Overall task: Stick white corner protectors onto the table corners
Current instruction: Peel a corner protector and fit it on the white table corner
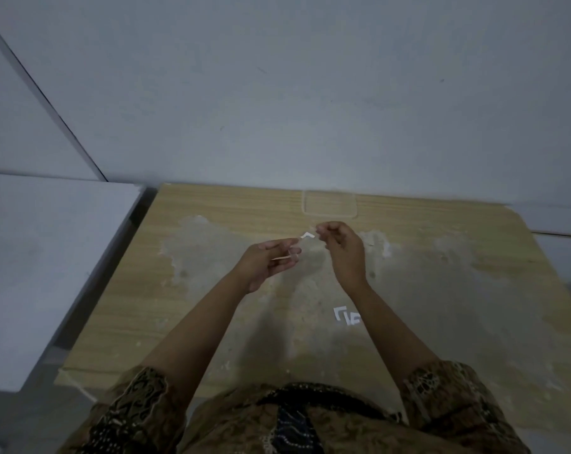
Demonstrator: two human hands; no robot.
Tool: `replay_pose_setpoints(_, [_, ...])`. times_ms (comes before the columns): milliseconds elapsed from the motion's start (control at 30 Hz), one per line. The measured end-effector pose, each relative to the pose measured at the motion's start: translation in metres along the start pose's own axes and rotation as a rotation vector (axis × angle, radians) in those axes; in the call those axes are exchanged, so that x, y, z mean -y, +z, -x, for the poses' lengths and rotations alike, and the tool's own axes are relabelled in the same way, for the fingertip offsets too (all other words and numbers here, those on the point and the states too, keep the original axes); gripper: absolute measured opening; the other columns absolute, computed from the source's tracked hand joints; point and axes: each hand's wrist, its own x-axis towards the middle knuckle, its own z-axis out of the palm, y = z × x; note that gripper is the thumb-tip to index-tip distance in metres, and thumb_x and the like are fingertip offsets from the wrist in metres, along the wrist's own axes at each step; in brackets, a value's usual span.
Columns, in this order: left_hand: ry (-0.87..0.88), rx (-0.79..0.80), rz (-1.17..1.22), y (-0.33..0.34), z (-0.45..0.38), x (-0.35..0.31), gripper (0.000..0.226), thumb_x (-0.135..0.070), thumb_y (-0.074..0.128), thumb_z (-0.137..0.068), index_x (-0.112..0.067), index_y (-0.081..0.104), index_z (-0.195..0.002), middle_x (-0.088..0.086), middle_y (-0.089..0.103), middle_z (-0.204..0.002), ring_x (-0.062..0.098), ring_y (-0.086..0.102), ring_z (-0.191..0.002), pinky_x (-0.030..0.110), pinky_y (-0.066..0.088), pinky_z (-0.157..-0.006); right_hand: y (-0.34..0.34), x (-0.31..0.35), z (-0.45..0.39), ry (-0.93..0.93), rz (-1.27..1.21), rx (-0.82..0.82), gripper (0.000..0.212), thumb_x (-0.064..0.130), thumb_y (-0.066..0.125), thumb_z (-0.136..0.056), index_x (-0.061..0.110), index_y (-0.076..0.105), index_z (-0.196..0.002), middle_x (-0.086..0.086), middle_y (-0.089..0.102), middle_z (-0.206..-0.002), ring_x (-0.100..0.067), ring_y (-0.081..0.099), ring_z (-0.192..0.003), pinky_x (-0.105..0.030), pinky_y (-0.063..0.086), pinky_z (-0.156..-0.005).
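Hands are both up over the wooden table (120,316), working one white corner protector (307,236) between them. Right hand (343,247) pinches one end of it with curled fingertips, left hand (271,260) pinches the other side, and there's a thin pale strip (282,257) caught in the left fingers too. Spare protectors (347,316) sit flat on the tabletop just beside the right forearm. Pretty blurry tbh.
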Motion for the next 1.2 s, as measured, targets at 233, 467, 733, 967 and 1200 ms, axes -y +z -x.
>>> replay_pose_setpoints(233, [-0.035, -0.01, -0.01, 0.005, -0.001, 0.009, 0.026, -0.014, 0.053, -0.094, -0.004, 0.062, -0.117, 0.012, 0.069, -0.106, 0.014, 0.072, -0.082, 0.021, 0.058, -0.079, -0.036, -0.052, 0.011, 0.186, 0.131, -0.101, 0.008, 0.021, 0.067, -0.089, 0.013, 0.066, -0.088, -0.007, 0.066, -0.08, -0.012, 0.062, -0.065, -0.015, 0.049, -0.057])
replay_pose_setpoints(467, [-0.1, 0.004, -0.039, 0.015, 0.001, 0.024, 0.028, -0.012, 0.056, -0.093, -0.001, 0.062, -0.118, 0.013, 0.07, -0.105, 0.016, 0.071, -0.085, 0.022, 0.058, -0.076, -0.063, -0.123, 0.046, 0.388, 0.408, -0.11, 0.009, 0.018, 0.074, -0.082, 0.009, 0.072, -0.082, -0.011, 0.071, -0.082, -0.021, 0.066, -0.078, -0.023, 0.048, -0.071])
replay_pose_setpoints(733, [-0.104, 0.0, -0.034, 0.021, 0.003, 0.024, 0.025, -0.011, 0.056, -0.092, -0.003, 0.063, -0.115, 0.012, 0.07, -0.103, 0.018, 0.069, -0.086, 0.022, 0.058, -0.074, -0.066, -0.12, 0.049, 0.371, 0.412, -0.056, 0.011, 0.011, 0.07, -0.084, 0.007, 0.075, -0.094, -0.011, 0.073, -0.095, -0.02, 0.067, -0.09, -0.02, 0.046, -0.077])
replay_pose_setpoints(967, [0.138, -0.135, -0.256, 0.019, 0.01, 0.018, 0.032, -0.005, 0.07, -0.081, -0.009, 0.065, -0.112, 0.013, 0.069, -0.092, 0.028, 0.066, -0.087, 0.034, 0.058, -0.08, -0.033, -0.037, 0.025, 0.368, 0.087, 0.066, 0.016, 0.027, 0.06, -0.093, 0.015, 0.07, -0.095, -0.007, 0.072, -0.093, -0.017, 0.065, -0.071, -0.025, 0.05, -0.063])
replay_pose_setpoints(1200, [0.509, -0.344, -0.676, 0.001, 0.027, 0.009, 0.064, -0.019, 0.085, -0.065, -0.025, 0.056, -0.122, -0.003, 0.071, -0.084, 0.006, 0.068, -0.074, 0.013, 0.053, -0.071, 0.009, 0.017, 0.021, 0.344, 0.011, 0.318, 0.028, 0.037, 0.065, -0.087, 0.013, 0.072, -0.1, -0.001, 0.076, -0.09, -0.01, 0.065, -0.072, -0.023, 0.048, -0.067])
